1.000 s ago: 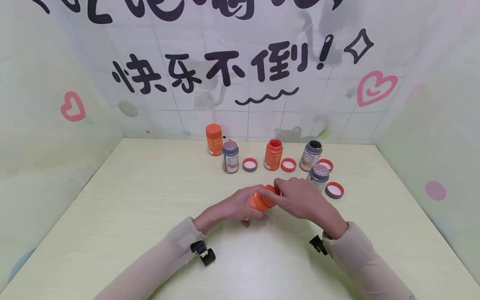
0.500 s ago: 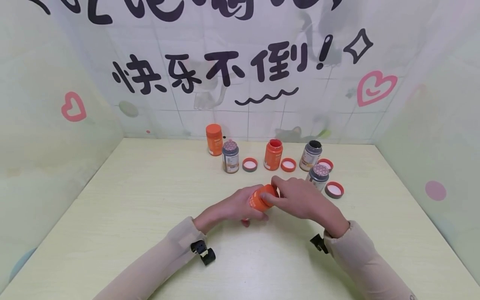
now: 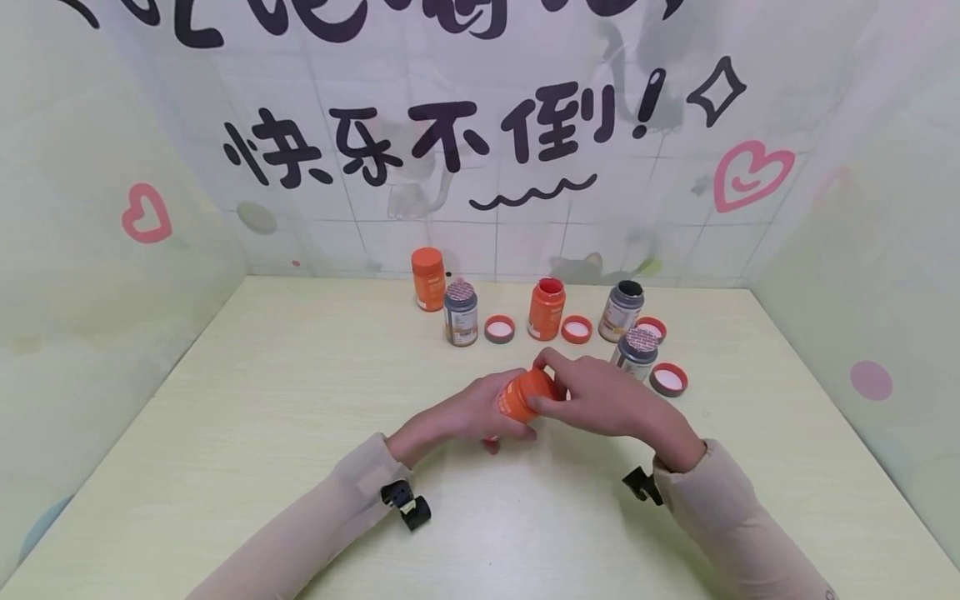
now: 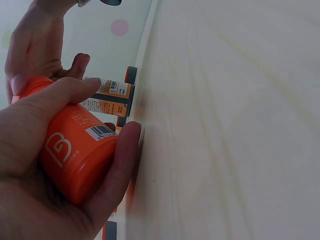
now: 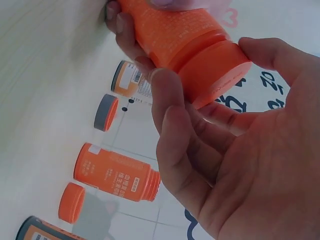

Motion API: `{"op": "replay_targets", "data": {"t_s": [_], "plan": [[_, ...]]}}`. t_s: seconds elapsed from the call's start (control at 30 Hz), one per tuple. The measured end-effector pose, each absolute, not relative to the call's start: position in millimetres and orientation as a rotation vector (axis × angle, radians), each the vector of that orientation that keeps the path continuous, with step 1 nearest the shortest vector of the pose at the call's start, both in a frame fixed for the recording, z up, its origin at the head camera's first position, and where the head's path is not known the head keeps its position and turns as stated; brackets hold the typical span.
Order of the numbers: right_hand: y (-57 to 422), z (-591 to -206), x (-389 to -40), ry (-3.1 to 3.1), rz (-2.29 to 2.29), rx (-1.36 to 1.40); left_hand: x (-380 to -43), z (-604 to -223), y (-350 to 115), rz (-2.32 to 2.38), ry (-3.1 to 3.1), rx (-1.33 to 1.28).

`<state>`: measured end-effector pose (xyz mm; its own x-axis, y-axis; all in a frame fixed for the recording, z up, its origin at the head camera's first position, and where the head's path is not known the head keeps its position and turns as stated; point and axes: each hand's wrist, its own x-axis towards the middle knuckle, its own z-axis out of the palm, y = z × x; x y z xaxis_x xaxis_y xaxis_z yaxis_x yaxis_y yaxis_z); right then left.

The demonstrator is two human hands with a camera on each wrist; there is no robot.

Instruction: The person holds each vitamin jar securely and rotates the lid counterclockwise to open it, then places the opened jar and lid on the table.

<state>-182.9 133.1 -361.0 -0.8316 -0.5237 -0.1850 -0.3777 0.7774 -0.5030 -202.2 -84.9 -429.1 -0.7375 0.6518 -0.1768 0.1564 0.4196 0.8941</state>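
My left hand [image 3: 482, 408] grips an orange bottle [image 4: 80, 145] around its body, tilted above the table, its base toward the left wrist camera. On the bottle's end is an orange screw cap [image 5: 215, 75]. The thumb and fingers of my right hand [image 3: 606, 395] pinch that cap at its rim; in the right wrist view the cap sits on the bottle's neck. Behind my right hand stands a grey bottle [image 3: 637, 348] with a patterned seal on its mouth. A lid [image 3: 669, 380] lies beside it, inner side up.
Along the back stand a capped orange bottle [image 3: 429, 282], a sealed grey bottle [image 3: 461, 315], an uncapped orange bottle [image 3: 547, 312] and an uncapped grey bottle [image 3: 621, 315]. Loose lids [image 3: 499, 329] lie among them. A printed backdrop [image 3: 465, 192] rises behind the table [image 3: 300, 375].
My right hand's fingers have shifted around the cap, and its wrist has moved slightly right. The left hand and its bottle stay in place.
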Motion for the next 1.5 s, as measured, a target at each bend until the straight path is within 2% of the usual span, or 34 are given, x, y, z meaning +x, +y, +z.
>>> {"op": "replay_targets", "data": {"t_s": [0.47, 1.3, 1.5], "plan": [[130.9, -362.0, -182.8, 2.664, -0.691, -0.613, -202.0, -427.5, -83.8, 1.281, 2.173, 0.652], [132.5, -361.6, -183.5, 2.715, -0.64, -0.692, -202.3, -428.4, -84.2, 1.287, 2.161, 0.669], [130.6, -361.6, -182.9, 2.76, -0.58, -0.592, -201.6, -428.1, -84.4, 1.283, 2.172, 0.673]]}}
